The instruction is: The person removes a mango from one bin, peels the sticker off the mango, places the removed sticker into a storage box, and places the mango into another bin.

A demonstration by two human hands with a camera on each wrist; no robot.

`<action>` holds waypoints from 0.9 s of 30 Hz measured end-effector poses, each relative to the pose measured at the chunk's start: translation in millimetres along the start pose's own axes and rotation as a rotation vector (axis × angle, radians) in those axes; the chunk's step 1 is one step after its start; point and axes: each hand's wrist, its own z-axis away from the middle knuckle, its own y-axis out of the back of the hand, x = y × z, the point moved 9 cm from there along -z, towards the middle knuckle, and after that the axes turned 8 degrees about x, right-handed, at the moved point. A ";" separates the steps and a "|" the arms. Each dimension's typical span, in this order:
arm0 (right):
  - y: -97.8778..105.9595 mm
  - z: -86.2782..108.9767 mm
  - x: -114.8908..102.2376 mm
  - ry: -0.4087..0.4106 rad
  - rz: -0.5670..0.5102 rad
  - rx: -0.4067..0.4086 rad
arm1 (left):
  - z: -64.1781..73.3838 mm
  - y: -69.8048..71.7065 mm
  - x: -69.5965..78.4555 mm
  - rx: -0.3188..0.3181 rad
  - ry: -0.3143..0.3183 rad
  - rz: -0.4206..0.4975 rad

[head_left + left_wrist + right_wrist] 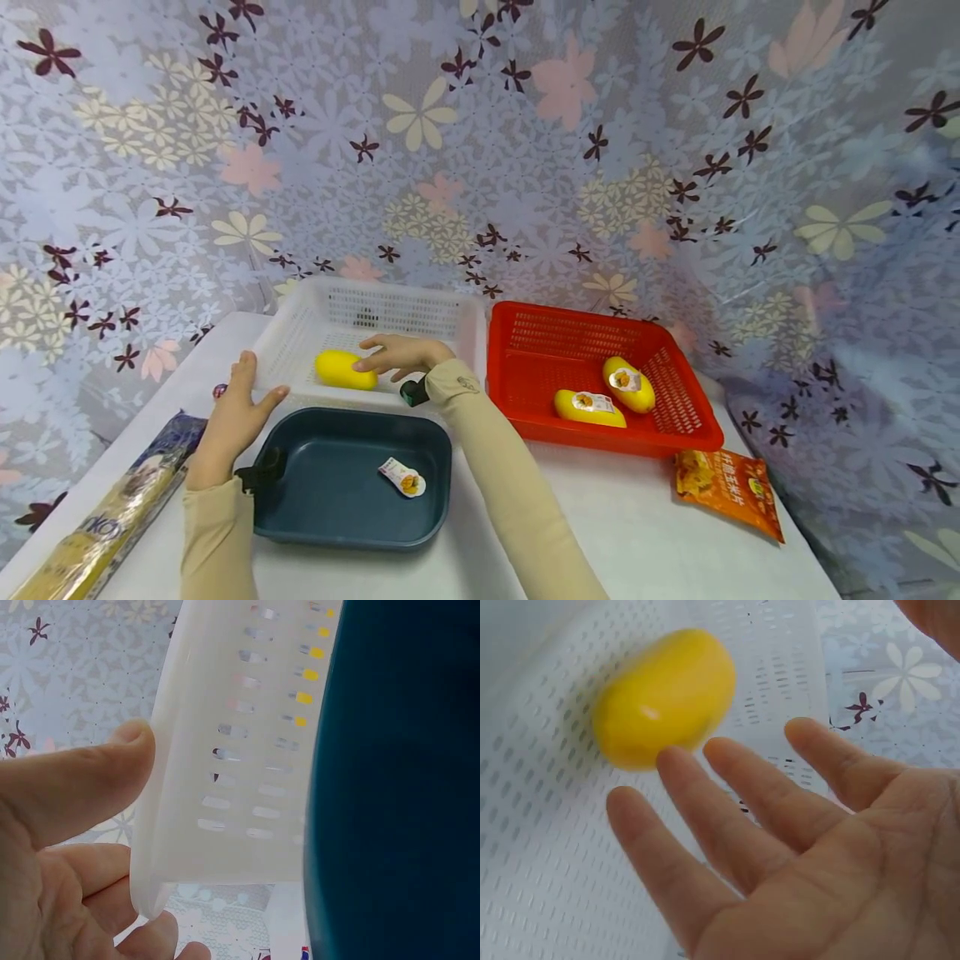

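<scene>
A smooth yellow mango-shaped fruit point(345, 369) lies inside the white perforated basket point(375, 293). Over the basket my right hand point(405, 354) reaches in, its fingertips right at the fruit's near end. The right wrist view shows this hand palm up to the camera, fingers spread and fairly straight, with the fruit point(664, 697) just beyond them. My left hand point(228, 417) is at the basket's front left corner, thumb apart from the fingers. In the left wrist view, the thumb point(97, 780) meets the rim and the other fingers lie partly hidden behind the corner.
A dark teal tray point(330, 500) in front holds a printed label point(403, 477). Right of the white basket, a red basket point(525, 375) holds two labelled yellow fruits point(628, 385). An orange snack bag point(731, 487) lies at right, a long clear-and-blue package point(112, 517) at left.
</scene>
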 end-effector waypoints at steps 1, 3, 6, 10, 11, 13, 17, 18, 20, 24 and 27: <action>1.3 2.1 0.1 0.010 -0.001 0.007 | 0.0 -0.4 0.1 0.000 -0.001 -0.001; 4.0 6.9 -0.5 0.037 0.012 0.019 | -0.3 -1.5 0.3 -0.001 -0.001 -0.001; 8.0 15.8 -2.4 0.072 0.028 0.034 | -1.0 -3.2 1.1 -0.005 0.001 0.000; 15.1 30.0 -5.2 0.120 0.044 0.069 | -0.6 -4.7 2.4 -0.009 0.001 0.002; 17.1 35.0 -6.3 0.136 0.049 0.081 | -0.5 -4.8 2.7 -0.010 -0.001 0.003; 22.1 46.0 -7.5 0.166 0.060 0.115 | -0.5 -4.6 3.2 -0.007 -0.007 0.004; 32.7 75.5 -6.1 0.244 0.114 0.233 | 0.2 -3.8 3.6 -0.006 -0.013 0.004; 35.0 84.2 -4.5 0.262 0.123 0.271 | 0.4 -3.4 3.3 -0.003 -0.015 0.001; 39.0 102.8 0.2 0.301 0.136 0.354 | 1.9 -3.1 3.3 -0.004 -0.013 -0.004; 43.7 141.5 16.3 0.348 0.131 0.500 | 2.8 -0.3 4.0 0.026 -0.022 -0.017; 47.4 168.7 33.4 0.338 0.129 0.600 | 2.8 3.4 8.1 0.076 -0.036 -0.031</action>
